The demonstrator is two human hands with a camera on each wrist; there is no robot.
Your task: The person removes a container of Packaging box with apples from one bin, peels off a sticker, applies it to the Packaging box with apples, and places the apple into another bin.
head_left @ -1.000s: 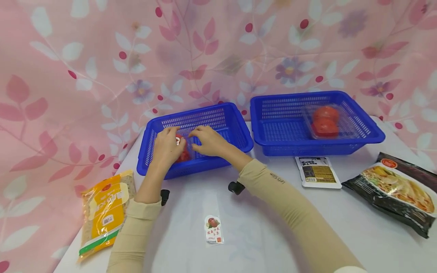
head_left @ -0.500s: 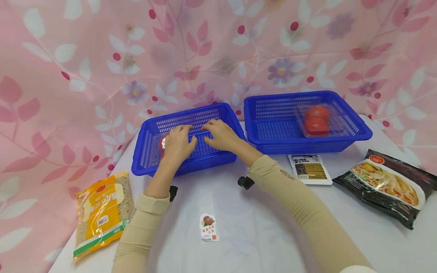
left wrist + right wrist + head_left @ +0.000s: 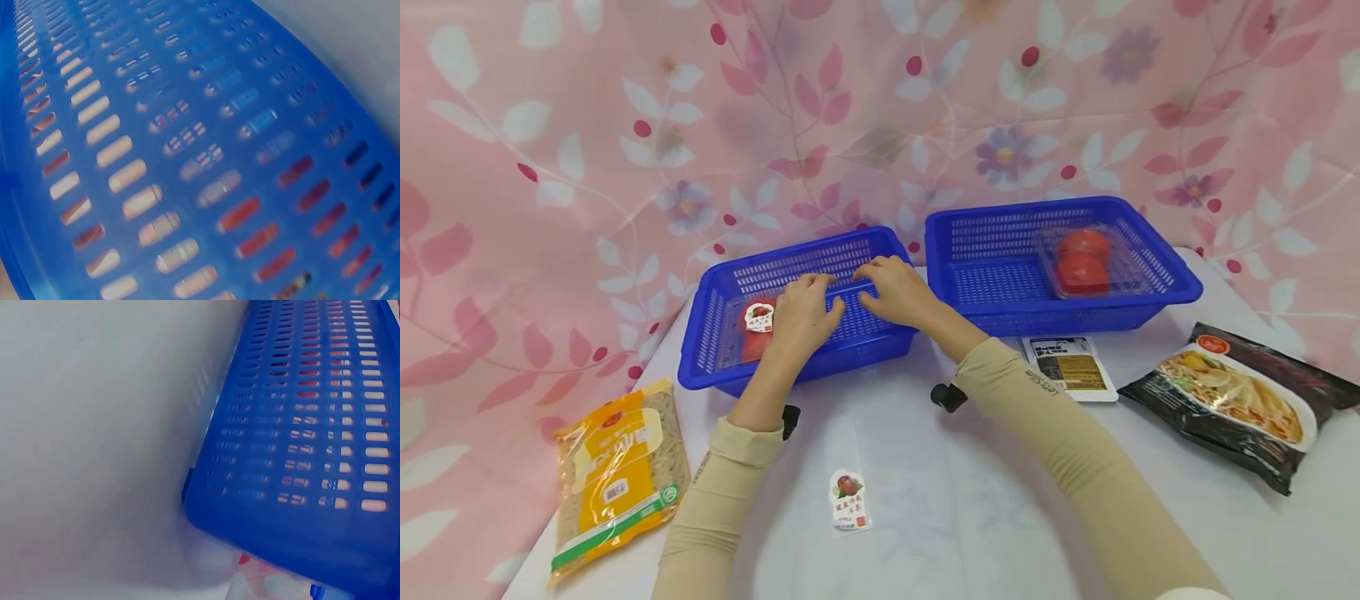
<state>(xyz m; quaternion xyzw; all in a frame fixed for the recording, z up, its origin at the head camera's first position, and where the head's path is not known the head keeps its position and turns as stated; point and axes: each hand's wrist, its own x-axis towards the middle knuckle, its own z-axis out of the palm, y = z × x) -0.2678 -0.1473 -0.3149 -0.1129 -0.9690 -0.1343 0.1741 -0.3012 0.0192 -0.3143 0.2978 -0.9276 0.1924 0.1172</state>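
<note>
My left hand (image 3: 805,315) is over the left blue basket (image 3: 850,354), thumb and fingers loosely bent and apart, just right of a clear plastic box (image 3: 733,335). Inside that box is red fruit (image 3: 757,343) with a white apple label (image 3: 759,317); the left hand partly covers it. My right hand (image 3: 897,292) is over the basket's right part, its relaxed fingers pointing at the left hand. Nothing shows between the hands. Both wrist views show only the slotted basket wall (image 3: 81,137) (image 3: 262,519) up close, with red patches behind the slots.
To the right, another blue basket (image 3: 985,321) holds a clear box with red fruit (image 3: 1083,262). On the white table are a white-and-gold pouch (image 3: 1070,368), a black noodle packet (image 3: 1236,396), a yellow grain bag (image 3: 617,479) and an apple label strip (image 3: 850,500).
Both hands have moved right, off the fruit box in the left basket, and its label now shows. The head view has turned slightly right.
</note>
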